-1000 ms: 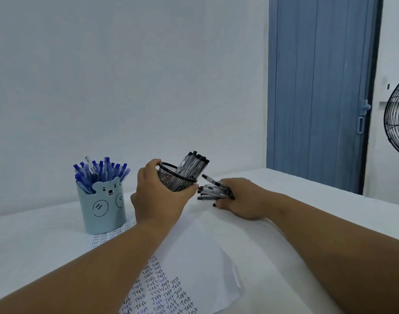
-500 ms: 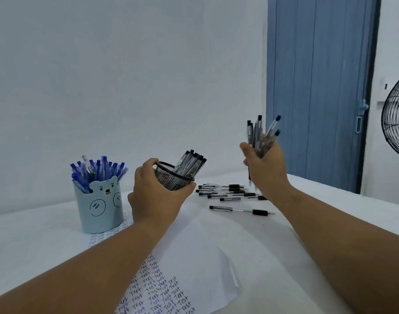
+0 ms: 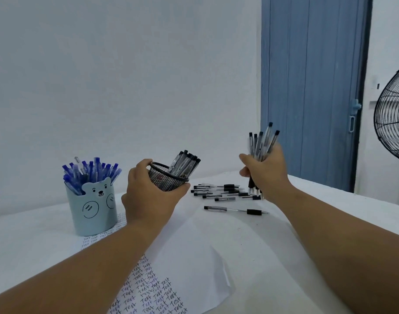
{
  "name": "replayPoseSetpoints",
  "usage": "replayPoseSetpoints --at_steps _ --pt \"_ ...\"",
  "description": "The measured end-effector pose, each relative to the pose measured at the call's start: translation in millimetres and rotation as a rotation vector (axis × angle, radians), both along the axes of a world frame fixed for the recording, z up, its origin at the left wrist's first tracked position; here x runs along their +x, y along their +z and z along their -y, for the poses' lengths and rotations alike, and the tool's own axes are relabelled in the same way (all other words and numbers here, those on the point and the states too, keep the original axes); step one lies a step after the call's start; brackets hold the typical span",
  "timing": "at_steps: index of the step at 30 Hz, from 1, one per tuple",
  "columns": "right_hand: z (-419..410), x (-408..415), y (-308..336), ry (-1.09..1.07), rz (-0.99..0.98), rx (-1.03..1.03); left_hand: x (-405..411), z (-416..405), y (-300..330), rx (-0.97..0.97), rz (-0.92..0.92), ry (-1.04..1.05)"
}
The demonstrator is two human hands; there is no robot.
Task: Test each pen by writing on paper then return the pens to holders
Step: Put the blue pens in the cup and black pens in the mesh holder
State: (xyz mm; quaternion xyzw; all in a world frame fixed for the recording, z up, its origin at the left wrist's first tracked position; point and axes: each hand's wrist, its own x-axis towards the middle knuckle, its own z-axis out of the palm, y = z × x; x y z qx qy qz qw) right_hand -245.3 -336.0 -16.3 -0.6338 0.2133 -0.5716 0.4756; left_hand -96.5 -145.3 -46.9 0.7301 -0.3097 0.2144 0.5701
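Pens (image 3: 261,143) bunched upright in right hand (image 3: 265,172), fist closed round them, raised over table (image 3: 330,223). Mesh holder (image 3: 168,180), gripped by left hand (image 3: 148,198), tilts toward them, to their left, lower.

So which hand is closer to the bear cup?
Left. The left hand holds the mesh holder just right of the bear cup; the right hand is farther right.

a plain white wall (image 3: 126,75) fills the background. to its right stands a closed blue panelled door (image 3: 311,87) with a small latch (image 3: 352,123). part of a black wire fan guard (image 3: 393,123) shows at the right edge.
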Motion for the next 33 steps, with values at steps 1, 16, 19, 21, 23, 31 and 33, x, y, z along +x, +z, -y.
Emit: replayPoseSetpoints --at_steps 1,16,19,21,23,31,33 --pt "0 2 -2 0.014 -0.022 0.013 0 0 0 0.000 -0.002 -0.001" --pt "-8 7 -6 0.067 0.061 -0.010 1 -1 0 -0.002 0.009 -0.002" --pt "-6 7 -6 0.029 0.024 -0.024 1 -1 0 0.001 0.024 -0.003" --pt "-8 7 -5 0.010 0.001 -0.015 1 -1 0 0.007 0.047 -0.007" --pt "-11 7 -4 -0.011 -0.023 -0.016 0 0 -1 0.018 0.089 -0.016" --pt "-53 2 56 0.030 0.447 -0.039 -6 6 -5 0.105 0.311 -0.034" --pt "-68 5 76 0.105 0.514 -0.074 -7 8 -5 0.125 0.365 -0.027"
